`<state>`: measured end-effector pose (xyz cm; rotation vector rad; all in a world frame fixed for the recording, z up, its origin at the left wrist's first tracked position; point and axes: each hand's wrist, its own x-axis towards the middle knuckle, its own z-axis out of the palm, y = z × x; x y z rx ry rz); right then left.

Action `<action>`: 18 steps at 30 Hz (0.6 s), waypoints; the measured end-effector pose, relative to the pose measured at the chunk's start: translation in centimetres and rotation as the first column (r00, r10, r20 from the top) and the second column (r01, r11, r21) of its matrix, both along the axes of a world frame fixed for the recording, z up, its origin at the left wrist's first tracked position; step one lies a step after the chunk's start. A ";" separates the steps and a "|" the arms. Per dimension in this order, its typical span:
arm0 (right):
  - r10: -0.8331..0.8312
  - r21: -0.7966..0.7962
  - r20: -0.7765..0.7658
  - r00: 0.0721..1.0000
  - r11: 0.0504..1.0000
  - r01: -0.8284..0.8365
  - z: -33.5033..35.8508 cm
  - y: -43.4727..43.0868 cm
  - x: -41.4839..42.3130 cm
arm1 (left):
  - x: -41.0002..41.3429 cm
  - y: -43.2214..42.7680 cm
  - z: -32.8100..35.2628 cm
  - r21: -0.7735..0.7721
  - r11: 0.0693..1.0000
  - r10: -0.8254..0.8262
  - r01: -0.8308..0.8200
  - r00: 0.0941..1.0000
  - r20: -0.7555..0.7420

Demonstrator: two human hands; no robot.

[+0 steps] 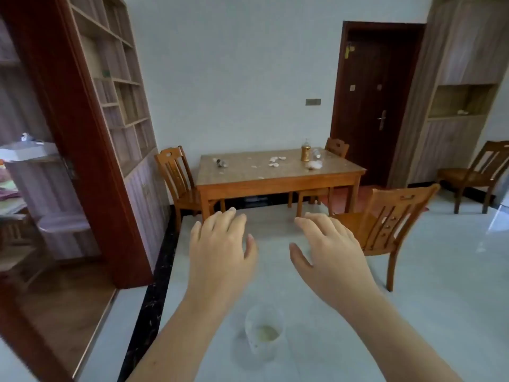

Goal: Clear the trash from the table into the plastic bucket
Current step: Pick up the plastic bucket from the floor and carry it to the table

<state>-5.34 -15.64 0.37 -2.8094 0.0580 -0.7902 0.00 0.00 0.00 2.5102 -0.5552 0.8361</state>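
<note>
Head view: we hold both hands out ahead, palms down, gripping nothing. Left hand [220,252] has its fingers spread and relaxed, and right hand [327,252] is the same.

Well beyond them the wooden table [242,168] stands by the far wall. One chair [385,224] stands on the tile floor [413,299] off the table's near right corner, partly in front of it. A second chair [176,175] sits at the left end and a third [337,147] at the far right.

On the tabletop:
- white scraps [275,161] scattered around the middle
- an amber bottle [305,151], upright
- a clear bottle [316,154] just beside it; we cannot tell how it lies
- a crumpled white wad [314,165] in front of both bottles
- a small grey lump [221,162] toward the left end

The plastic bucket [264,332] stands on the floor between our forearms, well apart from the table. It is cloudy white with a pale yellowish patch at the bottom; we cannot tell what that is.
</note>
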 end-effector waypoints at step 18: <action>0.026 0.089 -0.070 0.997 0.996 -0.020 -5.8 -14.6 19.0 | 16.3 -13.0 -6.9 0.110 0.994 0.030 -0.008 0.980 -0.198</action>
